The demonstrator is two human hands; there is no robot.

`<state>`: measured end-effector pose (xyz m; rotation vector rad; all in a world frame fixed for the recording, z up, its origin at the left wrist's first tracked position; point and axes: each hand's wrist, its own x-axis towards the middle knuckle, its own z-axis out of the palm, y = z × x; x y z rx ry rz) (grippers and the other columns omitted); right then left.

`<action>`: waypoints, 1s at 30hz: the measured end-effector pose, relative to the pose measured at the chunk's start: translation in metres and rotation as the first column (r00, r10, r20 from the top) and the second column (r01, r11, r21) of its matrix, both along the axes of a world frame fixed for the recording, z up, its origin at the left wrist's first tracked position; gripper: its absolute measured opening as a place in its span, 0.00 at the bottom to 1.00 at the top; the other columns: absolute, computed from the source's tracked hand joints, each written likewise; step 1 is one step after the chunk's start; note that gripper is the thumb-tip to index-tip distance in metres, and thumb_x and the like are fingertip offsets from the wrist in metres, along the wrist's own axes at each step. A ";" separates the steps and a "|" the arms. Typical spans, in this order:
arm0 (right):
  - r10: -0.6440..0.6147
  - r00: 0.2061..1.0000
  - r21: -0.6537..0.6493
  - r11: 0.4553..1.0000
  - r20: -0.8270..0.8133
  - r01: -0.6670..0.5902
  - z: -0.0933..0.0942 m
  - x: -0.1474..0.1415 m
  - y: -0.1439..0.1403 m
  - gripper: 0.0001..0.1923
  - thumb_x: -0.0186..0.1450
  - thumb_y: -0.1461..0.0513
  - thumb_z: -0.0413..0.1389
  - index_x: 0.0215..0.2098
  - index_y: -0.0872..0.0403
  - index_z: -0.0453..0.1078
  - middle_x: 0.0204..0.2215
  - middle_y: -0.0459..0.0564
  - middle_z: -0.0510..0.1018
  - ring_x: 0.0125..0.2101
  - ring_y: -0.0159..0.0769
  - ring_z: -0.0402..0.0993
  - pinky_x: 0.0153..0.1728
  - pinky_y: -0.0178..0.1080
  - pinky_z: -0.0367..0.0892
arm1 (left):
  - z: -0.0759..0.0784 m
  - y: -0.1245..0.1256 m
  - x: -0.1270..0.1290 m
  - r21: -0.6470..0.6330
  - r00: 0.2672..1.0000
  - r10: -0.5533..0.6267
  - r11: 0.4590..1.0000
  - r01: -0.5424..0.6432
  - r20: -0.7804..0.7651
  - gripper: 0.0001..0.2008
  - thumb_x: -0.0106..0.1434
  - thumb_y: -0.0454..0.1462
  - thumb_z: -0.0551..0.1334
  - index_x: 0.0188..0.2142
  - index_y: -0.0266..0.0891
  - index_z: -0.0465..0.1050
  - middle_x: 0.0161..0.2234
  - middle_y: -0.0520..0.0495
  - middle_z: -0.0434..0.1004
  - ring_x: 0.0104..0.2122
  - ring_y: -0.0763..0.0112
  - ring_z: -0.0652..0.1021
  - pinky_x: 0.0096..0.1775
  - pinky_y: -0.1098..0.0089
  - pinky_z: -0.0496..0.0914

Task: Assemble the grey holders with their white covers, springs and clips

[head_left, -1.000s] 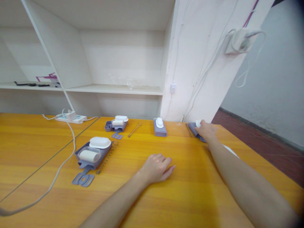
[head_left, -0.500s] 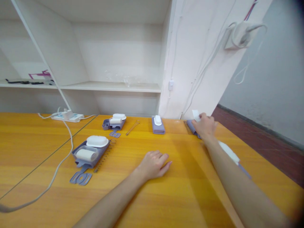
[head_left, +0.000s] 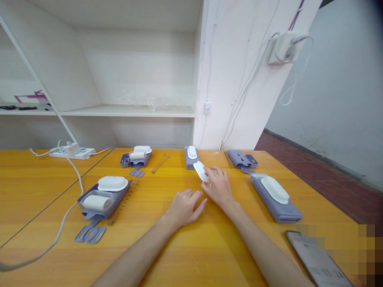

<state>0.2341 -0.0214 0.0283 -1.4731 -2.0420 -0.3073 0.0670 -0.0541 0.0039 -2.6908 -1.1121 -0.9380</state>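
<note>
Left to right across the orange wood-grain table (head_left: 203,255):

One white plastic power strip (head_left: 73,152), plug and cable attached.

One grey-purple textured plastic case (head_left: 112,207), near left, bearing a white oval plastic cover (head_left: 113,183) and a white cylindrical roll (head_left: 97,202) in a translucent tray. In front, a flat grey-purple slotted piece (head_left: 90,234); alongside, a thin metal coil spring (head_left: 121,205).

One smaller grey-purple case, far left (head_left: 143,163), with similar white parts on it, a grey-purple cup (head_left: 125,160) beside it and a separate spring (head_left: 160,162) to its right.

One left hand (head_left: 184,207), resting on the table, fingers loosely curled, thumb apart; nothing seen in its grip.

One upright-edged grey-purple box (head_left: 192,161), far centre, white cover on top.

One thin white oval plastic piece (head_left: 200,171), tilted in front of that box, pinched narrowly between the right hand's (head_left: 218,185) thumb and fingers.

One grey-purple case, far right (head_left: 237,158), no white piece on it, spring at its left.

One long grey-purple box, near right (head_left: 289,213), white cover on top.

One phone (head_left: 317,259), near-right corner.

Condition, as judged: two boxes look closed up; three sets lie in parts; the pinched piece is not yet set down.
</note>
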 end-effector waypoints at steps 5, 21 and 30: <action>0.051 0.999 -0.052 0.997 -0.001 -0.051 -0.013 0.001 -0.005 0.23 0.56 0.65 0.54 0.51 0.53 0.63 0.40 0.53 0.75 0.47 0.45 0.63 0.45 0.44 0.57 | 0.001 0.001 0.000 -0.060 0.998 0.003 0.998 0.001 0.061 0.09 0.65 0.41 0.52 0.39 0.40 0.67 0.27 0.49 0.72 0.26 0.71 0.73 0.29 0.72 0.65; 0.169 0.985 -0.099 0.980 -0.043 -0.173 -0.026 -0.002 -0.001 0.19 0.55 0.65 0.57 0.45 0.54 0.65 0.45 0.54 0.74 0.49 0.45 0.62 0.46 0.43 0.57 | 0.008 0.002 -0.003 -0.150 0.995 -0.032 0.988 0.047 0.098 0.08 0.65 0.39 0.52 0.39 0.41 0.67 0.31 0.50 0.75 0.30 0.70 0.74 0.32 0.71 0.65; 0.178 0.982 -0.112 0.977 -0.056 -0.183 -0.024 -0.001 -0.001 0.21 0.55 0.65 0.57 0.47 0.56 0.65 0.45 0.54 0.73 0.49 0.44 0.61 0.47 0.43 0.57 | 0.008 0.002 -0.002 -0.168 0.995 -0.027 0.985 0.042 0.094 0.08 0.65 0.40 0.52 0.39 0.41 0.67 0.32 0.49 0.75 0.30 0.70 0.74 0.32 0.71 0.65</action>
